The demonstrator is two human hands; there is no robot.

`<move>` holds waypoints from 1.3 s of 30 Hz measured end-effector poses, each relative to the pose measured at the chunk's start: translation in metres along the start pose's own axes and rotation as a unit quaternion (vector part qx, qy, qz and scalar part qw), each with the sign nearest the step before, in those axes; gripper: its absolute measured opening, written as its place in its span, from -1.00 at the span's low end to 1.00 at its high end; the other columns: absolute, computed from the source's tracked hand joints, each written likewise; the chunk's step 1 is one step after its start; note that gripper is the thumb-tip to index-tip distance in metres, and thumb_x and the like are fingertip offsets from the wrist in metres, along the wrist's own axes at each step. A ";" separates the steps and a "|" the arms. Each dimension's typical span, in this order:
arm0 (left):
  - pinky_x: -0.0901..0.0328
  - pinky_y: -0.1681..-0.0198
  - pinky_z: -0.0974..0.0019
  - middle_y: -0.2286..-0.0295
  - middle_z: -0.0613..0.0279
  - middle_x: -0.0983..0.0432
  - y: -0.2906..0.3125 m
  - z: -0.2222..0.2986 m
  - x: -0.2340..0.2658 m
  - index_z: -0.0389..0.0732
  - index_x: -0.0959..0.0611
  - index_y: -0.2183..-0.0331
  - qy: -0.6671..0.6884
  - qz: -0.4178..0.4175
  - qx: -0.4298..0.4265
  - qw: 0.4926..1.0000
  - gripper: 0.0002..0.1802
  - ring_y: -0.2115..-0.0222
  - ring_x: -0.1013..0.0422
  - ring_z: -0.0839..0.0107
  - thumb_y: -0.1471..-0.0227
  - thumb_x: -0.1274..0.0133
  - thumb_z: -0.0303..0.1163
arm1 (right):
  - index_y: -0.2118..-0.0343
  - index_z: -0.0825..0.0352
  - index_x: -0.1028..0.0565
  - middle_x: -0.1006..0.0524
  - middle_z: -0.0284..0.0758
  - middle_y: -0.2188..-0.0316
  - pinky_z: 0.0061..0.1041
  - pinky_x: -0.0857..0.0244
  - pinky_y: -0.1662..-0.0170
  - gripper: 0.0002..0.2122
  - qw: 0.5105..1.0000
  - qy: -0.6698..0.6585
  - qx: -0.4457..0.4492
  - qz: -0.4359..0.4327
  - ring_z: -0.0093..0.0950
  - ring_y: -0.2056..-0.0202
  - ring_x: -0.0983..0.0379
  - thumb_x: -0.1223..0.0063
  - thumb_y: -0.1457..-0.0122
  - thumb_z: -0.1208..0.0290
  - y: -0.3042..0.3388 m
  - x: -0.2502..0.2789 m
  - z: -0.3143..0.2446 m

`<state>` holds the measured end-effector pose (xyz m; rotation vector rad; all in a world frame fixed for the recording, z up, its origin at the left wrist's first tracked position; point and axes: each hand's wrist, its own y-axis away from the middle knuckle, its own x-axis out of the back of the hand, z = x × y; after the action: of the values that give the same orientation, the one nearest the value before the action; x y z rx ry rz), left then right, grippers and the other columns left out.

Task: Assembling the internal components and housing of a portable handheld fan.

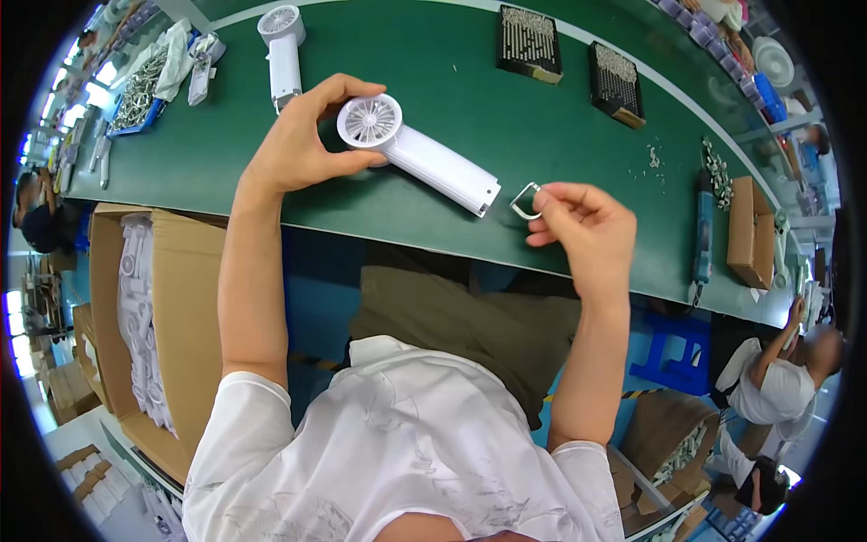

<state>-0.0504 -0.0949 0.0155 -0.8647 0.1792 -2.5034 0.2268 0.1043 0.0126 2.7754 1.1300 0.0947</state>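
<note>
A white handheld fan [442, 166] slants over the green table, its round grille at the upper left and its handle end at the lower right. My left hand [302, 140] grips the round head between thumb and fingers. Just off the handle's end, my right hand [582, 221] pinches a small whitish D-shaped loop [521, 200]. A narrow gap separates the loop from the fan. Dark spots, perhaps holes, show on the handle's end face.
Another white fan [284, 56] lies beyond my left hand. Two black trays of small metal parts [528, 43] are at the back right. A blue electric screwdriver [703, 226] and a cardboard box [751, 233] sit at right. A carton of white parts [135, 316] stands left.
</note>
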 end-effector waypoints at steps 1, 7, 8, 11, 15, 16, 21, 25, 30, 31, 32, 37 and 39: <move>-0.35 -0.16 0.27 0.07 0.19 -0.61 0.000 0.000 0.000 -0.27 -0.59 -0.01 0.002 0.000 -0.002 1.000 -0.30 0.05 -0.53 0.38 0.23 -0.49 -0.43 | 0.23 0.57 -0.62 -0.65 -0.20 0.40 -0.57 -0.59 0.41 -0.86 1.000 -0.029 -0.006 -0.003 -0.53 0.46 -0.62 -0.27 -0.19 0.61 0.009 -0.005 0.005; -0.35 -0.15 0.30 0.06 0.20 -0.61 0.001 -0.004 -0.001 -0.26 -0.59 -0.01 0.011 0.003 -0.004 1.000 -0.31 0.05 -0.52 0.41 0.22 -0.49 -0.44 | 0.18 0.58 -0.62 -0.65 -0.19 0.38 -0.54 -0.62 0.39 -0.83 0.999 -0.038 -0.038 -0.006 -0.48 0.44 -0.64 -0.24 -0.23 0.60 0.015 -0.018 0.009; -0.35 -0.15 0.30 0.06 0.20 -0.61 0.001 -0.004 -0.001 -0.26 -0.59 -0.01 0.016 0.003 -0.002 1.000 -0.31 0.05 -0.52 0.41 0.22 -0.49 -0.43 | 0.17 0.58 -0.62 -0.65 -0.19 0.38 -0.53 -0.62 0.39 -0.83 0.998 -0.041 -0.036 -0.013 -0.47 0.44 -0.64 -0.23 -0.23 0.59 0.014 -0.018 0.009; -0.36 -0.14 0.30 0.06 0.20 -0.61 0.000 -0.004 -0.002 -0.26 -0.60 -0.01 0.008 -0.001 -0.006 1.000 -0.31 0.05 -0.52 0.41 0.21 -0.49 -0.43 | 0.17 0.57 -0.62 -0.64 -0.20 0.38 -0.51 -0.63 0.39 -0.83 0.999 -0.035 -0.031 -0.019 -0.45 0.44 -0.64 -0.22 -0.25 0.57 0.011 -0.021 0.009; -0.36 -0.14 0.30 0.06 0.21 -0.61 0.002 -0.003 -0.001 -0.26 -0.60 -0.01 0.000 0.001 -0.007 1.000 -0.31 0.06 -0.52 0.42 0.22 -0.49 -0.42 | 0.17 0.55 -0.63 -0.64 -0.19 0.37 -0.48 -0.61 0.39 -0.83 0.998 -0.049 -0.032 -0.026 -0.46 0.46 -0.63 -0.23 -0.25 0.54 0.011 -0.021 0.010; -0.36 -0.13 0.30 0.06 0.21 -0.61 0.002 -0.004 -0.001 -0.26 -0.60 -0.01 0.000 0.000 -0.007 1.000 -0.31 0.06 -0.52 0.42 0.22 -0.49 -0.42 | 0.17 0.55 -0.63 -0.64 -0.19 0.37 -0.48 -0.61 0.39 -0.82 0.998 -0.048 -0.036 -0.029 -0.46 0.46 -0.63 -0.22 -0.25 0.54 0.010 -0.020 0.010; -0.36 -0.14 0.30 0.07 0.22 -0.61 0.002 -0.007 -0.002 -0.25 -0.60 -0.01 0.011 0.006 -0.013 1.000 -0.30 0.06 -0.52 0.42 0.22 -0.50 -0.44 | 0.17 0.57 -0.62 -0.64 -0.18 0.38 -0.47 -0.63 0.38 -0.83 0.997 -0.057 -0.040 -0.027 -0.43 0.44 -0.64 -0.22 -0.24 0.57 0.008 -0.021 0.010; -0.34 -0.15 0.31 0.05 0.22 -0.60 0.002 -0.008 -0.001 -0.24 -0.59 -0.03 0.018 0.002 -0.008 1.000 -0.29 0.04 -0.51 0.42 0.23 -0.50 -0.45 | 0.19 0.57 -0.62 -0.65 -0.17 0.39 -0.49 -0.62 0.39 -0.84 0.997 -0.053 -0.043 -0.021 -0.43 0.45 -0.65 -0.23 -0.24 0.58 0.007 -0.023 0.010; -0.32 -0.17 0.32 0.03 0.21 -0.60 0.002 -0.010 -0.003 -0.25 -0.59 -0.03 0.035 0.005 -0.006 0.999 -0.28 0.02 -0.50 0.42 0.23 -0.49 -0.45 | 0.21 0.57 -0.63 -0.65 -0.17 0.42 -0.53 -0.61 0.41 -0.85 0.998 -0.044 -0.050 0.002 -0.46 0.47 -0.64 -0.24 -0.21 0.60 0.009 -0.029 0.005; -0.32 -0.17 0.33 0.05 0.21 -0.60 0.002 -0.009 -0.003 -0.25 -0.58 -0.04 0.031 0.005 -0.005 0.999 -0.28 0.03 -0.50 0.42 0.22 -0.49 -0.45 | 0.22 0.57 -0.64 -0.65 -0.17 0.43 -0.55 -0.60 0.42 -0.85 0.998 -0.030 -0.044 0.017 -0.48 0.48 -0.64 -0.25 -0.20 0.60 0.010 -0.031 0.004; -0.32 -0.16 0.33 0.07 0.21 -0.60 0.002 -0.009 -0.003 -0.25 -0.58 -0.04 0.027 0.004 -0.004 1.000 -0.28 0.04 -0.50 0.43 0.22 -0.49 -0.45 | 0.23 0.57 -0.64 -0.66 -0.18 0.44 -0.56 -0.60 0.43 -0.85 0.999 -0.016 -0.038 0.031 -0.49 0.49 -0.64 -0.26 -0.18 0.60 0.011 -0.033 0.003; -0.30 -0.18 0.31 0.05 0.17 -0.59 0.002 -0.012 0.000 -0.28 -0.56 -0.08 0.025 -0.012 0.006 1.000 -0.25 0.00 -0.48 0.42 0.21 -0.48 -0.51 | 0.24 0.56 -0.65 -0.66 -0.18 0.45 -0.58 -0.57 0.47 -0.85 0.998 0.003 -0.041 0.038 -0.51 0.50 -0.63 -0.27 -0.16 0.59 0.009 -0.033 -0.001; -0.29 -0.23 0.27 -0.01 0.12 -0.57 0.001 -0.012 -0.001 -0.31 -0.54 -0.11 0.022 -0.026 0.013 0.999 -0.22 -0.05 -0.47 0.38 0.20 -0.46 -0.56 | 0.25 0.56 -0.65 -0.66 -0.18 0.45 -0.58 -0.56 0.48 -0.85 0.998 0.004 -0.042 0.037 -0.51 0.50 -0.64 -0.27 -0.16 0.59 0.005 -0.031 0.000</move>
<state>-0.0568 -0.0957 0.0048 -0.8133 0.1395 -2.5699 0.2080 0.0790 0.0137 2.7449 1.0003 0.1572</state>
